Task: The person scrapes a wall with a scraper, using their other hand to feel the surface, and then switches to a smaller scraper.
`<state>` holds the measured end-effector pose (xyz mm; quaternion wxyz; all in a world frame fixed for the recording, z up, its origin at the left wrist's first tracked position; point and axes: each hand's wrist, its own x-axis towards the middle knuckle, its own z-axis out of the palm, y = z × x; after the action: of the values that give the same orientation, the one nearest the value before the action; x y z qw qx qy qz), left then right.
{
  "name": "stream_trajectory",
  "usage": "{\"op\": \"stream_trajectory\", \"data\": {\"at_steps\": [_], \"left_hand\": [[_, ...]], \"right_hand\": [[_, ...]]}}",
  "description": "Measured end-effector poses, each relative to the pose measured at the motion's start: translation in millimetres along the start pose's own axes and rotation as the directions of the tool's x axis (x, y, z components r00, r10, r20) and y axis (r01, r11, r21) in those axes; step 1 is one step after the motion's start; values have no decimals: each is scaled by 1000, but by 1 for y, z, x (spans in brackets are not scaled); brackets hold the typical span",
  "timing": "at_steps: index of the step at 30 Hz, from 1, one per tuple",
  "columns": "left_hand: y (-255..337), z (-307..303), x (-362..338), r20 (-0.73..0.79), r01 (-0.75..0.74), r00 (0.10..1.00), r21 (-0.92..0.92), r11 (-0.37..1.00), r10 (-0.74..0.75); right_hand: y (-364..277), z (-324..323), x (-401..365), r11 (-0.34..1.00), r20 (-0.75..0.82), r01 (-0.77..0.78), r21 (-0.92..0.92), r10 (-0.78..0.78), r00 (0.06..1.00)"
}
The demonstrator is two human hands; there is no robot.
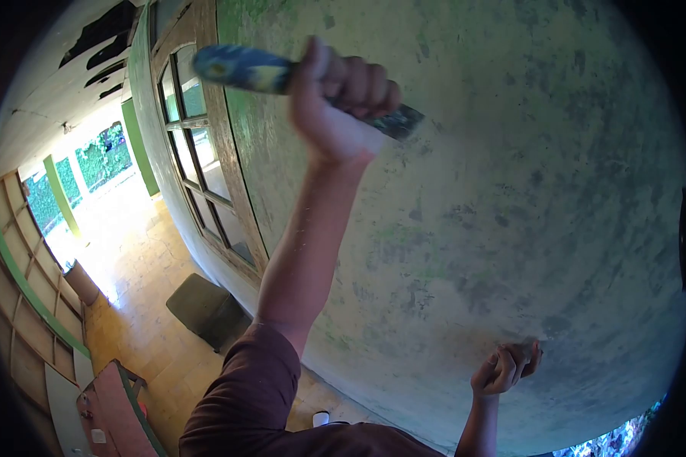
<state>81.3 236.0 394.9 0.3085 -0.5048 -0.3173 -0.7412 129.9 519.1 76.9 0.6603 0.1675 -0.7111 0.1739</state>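
My left hand (339,95) is raised and wrapped round a scraper with a blue, worn handle (240,68). The handle points left, and the flat, stained scraper blade (400,122) comes out on the right, overlapping the wall (472,190) in this view. Patches of pale green, grey and dark marks cover that wall. Lower down on the right, my right hand (505,368) is closed with curled fingers, close by the wall's surface. I cannot tell what, if anything, those fingers hold.
A wooden-framed window (198,160) is set in the wall at left. Below it, a dark green boxy seat (206,308) stands on the tiled floor (141,282). A pink board-like piece (114,411) is at lower left. Dark openings (107,38) show in the ceiling.
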Motion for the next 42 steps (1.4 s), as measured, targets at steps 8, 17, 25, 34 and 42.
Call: {"op": "stream_trajectory", "data": {"at_steps": [8,17,25,34,42], "left_hand": [[5,-1,5,-56,-65,996,-3,998,65],[-14,8,-1,-38,71,997,8,997,-71],[-16,5,2,-44,71,997,0,998,-70],[-2,-22,-199,207,818,575,-117,564,-791],[-4,-4,-286,343,699,358,518,493,-868]], "right_hand": [[0,0,3,999,9,32,-7,-32,999],[-3,-1,1,1000,19,7,-19,-7,1000],[-2,0,1,999,-2,27,-29,-27,1000],[2,-5,-7,998,-19,-32,55,33,999],[-86,4,73,308,647,-576,757,-236,725]]}}
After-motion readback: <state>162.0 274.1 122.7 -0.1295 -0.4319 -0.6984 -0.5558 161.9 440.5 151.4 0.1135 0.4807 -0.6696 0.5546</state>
